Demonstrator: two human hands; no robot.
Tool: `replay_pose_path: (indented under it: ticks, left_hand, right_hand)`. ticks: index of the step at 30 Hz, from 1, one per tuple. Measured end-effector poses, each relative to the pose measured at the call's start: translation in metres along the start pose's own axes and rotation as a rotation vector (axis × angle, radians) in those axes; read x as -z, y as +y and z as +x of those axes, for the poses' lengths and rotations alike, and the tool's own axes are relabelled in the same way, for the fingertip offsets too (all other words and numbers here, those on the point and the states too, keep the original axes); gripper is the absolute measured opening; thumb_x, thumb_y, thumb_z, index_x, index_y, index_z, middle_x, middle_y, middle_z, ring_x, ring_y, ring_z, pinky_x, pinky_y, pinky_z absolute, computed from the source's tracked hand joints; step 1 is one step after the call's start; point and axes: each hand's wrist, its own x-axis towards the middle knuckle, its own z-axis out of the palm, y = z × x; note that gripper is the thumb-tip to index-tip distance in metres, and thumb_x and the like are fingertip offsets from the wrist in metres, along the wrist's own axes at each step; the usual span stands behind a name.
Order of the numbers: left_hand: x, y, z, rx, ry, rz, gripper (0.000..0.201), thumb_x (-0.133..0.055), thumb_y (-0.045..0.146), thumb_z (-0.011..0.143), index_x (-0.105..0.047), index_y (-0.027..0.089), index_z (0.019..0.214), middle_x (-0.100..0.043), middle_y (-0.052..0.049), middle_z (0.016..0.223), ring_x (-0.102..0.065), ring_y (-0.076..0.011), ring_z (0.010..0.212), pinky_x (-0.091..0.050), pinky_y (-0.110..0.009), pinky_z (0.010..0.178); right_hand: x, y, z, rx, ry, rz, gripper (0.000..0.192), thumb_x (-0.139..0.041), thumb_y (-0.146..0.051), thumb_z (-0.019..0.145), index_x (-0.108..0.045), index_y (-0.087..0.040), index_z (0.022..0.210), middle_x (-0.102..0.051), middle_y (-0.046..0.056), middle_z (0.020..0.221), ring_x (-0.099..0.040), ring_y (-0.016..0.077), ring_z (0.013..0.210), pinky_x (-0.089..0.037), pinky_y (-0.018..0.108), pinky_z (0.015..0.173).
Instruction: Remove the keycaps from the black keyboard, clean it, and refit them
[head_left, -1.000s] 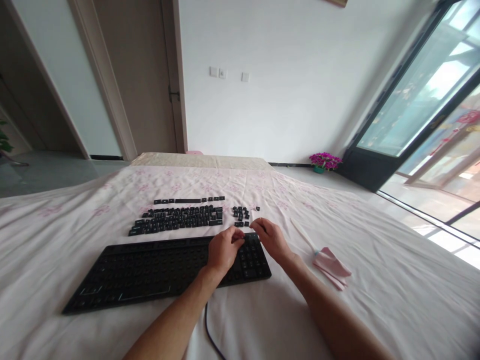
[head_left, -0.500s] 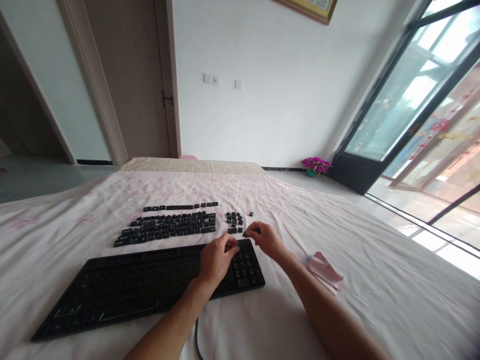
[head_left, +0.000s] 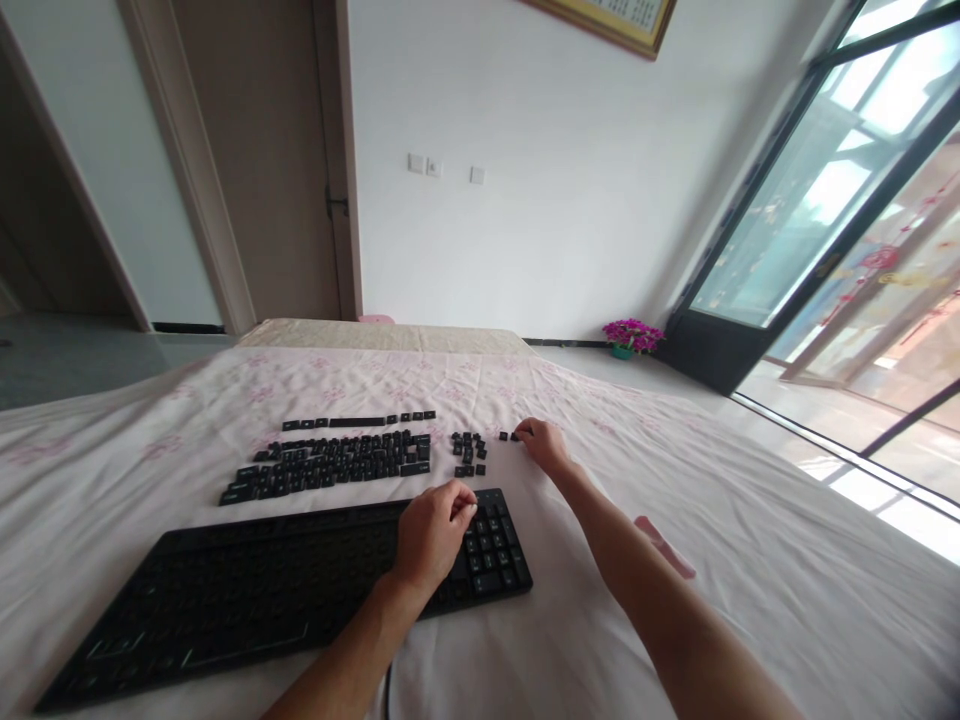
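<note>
A black keyboard (head_left: 247,590) with most keycaps removed lies on the pink-flowered sheet (head_left: 675,470) in front of me. My left hand (head_left: 433,535) rests on its right part, by the number pad, with the fingers curled and nothing seen in them. My right hand (head_left: 545,446) is stretched out beyond the keyboard, its fingertips pinched on a small black keycap (head_left: 515,436) on the sheet. Beside it lies another single keycap (head_left: 502,436), then a small cluster of keycaps (head_left: 468,453). Rows of removed keycaps (head_left: 330,463) are laid out further left.
A pink cloth (head_left: 667,548) lies on the sheet to the right, partly hidden by my right forearm. The keyboard's cable (head_left: 390,695) runs toward me. A pot of purple flowers (head_left: 632,333) stands on the floor by the glass door (head_left: 825,220).
My right hand has moved from the keyboard's top right corner out to the sheet beyond it, carrying a keycap. My left hand stays on the keyboard. The view has tilted slightly.
</note>
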Motion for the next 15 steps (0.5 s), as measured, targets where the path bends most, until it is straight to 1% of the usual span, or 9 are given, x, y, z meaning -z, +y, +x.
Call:
replay_pose_path:
  ticks: [5, 9, 11, 13, 15]
  left_hand:
    - [0.001, 0.001, 0.0, 0.005, -0.006, 0.015, 0.007, -0.061, 0.02, 0.082, -0.065, 0.025, 0.084, -0.071, 0.004, 0.084, -0.062, -0.0118, 0.079, -0.04, -0.022, 0.07]
    - [0.002, 0.002, -0.001, 0.005, -0.001, 0.026, 0.007, -0.06, 0.02, 0.082, -0.065, 0.025, 0.085, -0.071, 0.004, 0.084, -0.062, -0.012, 0.08, -0.04, -0.022, 0.071]
    - [0.003, 0.002, -0.001, 0.002, -0.002, 0.032, 0.007, -0.06, 0.021, 0.083, -0.065, 0.025, 0.085, -0.071, 0.004, 0.084, -0.062, -0.0121, 0.08, -0.04, -0.022, 0.071]
    - [0.003, 0.002, -0.002, -0.004, 0.0, 0.041, 0.007, -0.06, 0.021, 0.083, -0.065, 0.025, 0.085, -0.071, 0.004, 0.084, -0.062, -0.0123, 0.08, -0.04, -0.022, 0.071]
    - [0.003, 0.002, -0.002, -0.013, 0.006, 0.049, 0.007, -0.06, 0.021, 0.083, -0.065, 0.025, 0.085, -0.071, 0.004, 0.085, -0.063, -0.0126, 0.081, -0.041, -0.022, 0.071]
  right_hand:
    - [-0.003, -0.001, 0.004, 0.018, 0.005, 0.003, 0.016, -0.061, -0.027, 0.078, -0.074, -0.022, 0.086, -0.073, 0.003, 0.087, -0.064, 0.0196, 0.084, -0.042, 0.025, 0.072]
    - [0.002, -0.005, -0.002, 0.056, 0.036, 0.043, 0.019, -0.059, -0.032, 0.08, -0.073, -0.021, 0.084, -0.072, 0.004, 0.087, -0.063, 0.0194, 0.083, -0.042, 0.025, 0.072]
    - [0.008, -0.009, -0.007, 0.065, 0.06, 0.071, 0.031, -0.05, -0.039, 0.087, -0.072, -0.018, 0.083, -0.072, 0.007, 0.086, -0.063, 0.0194, 0.08, -0.043, 0.026, 0.072]
    - [0.016, -0.014, -0.014, 0.062, 0.071, 0.105, 0.047, -0.035, -0.045, 0.093, -0.071, -0.016, 0.083, -0.071, 0.008, 0.083, -0.063, 0.0183, 0.074, -0.044, 0.027, 0.07]
    - [0.027, -0.023, -0.025, 0.097, 0.068, 0.192, 0.058, -0.024, -0.049, 0.096, -0.07, -0.016, 0.083, -0.07, 0.008, 0.081, -0.062, 0.0175, 0.071, -0.045, 0.027, 0.068]
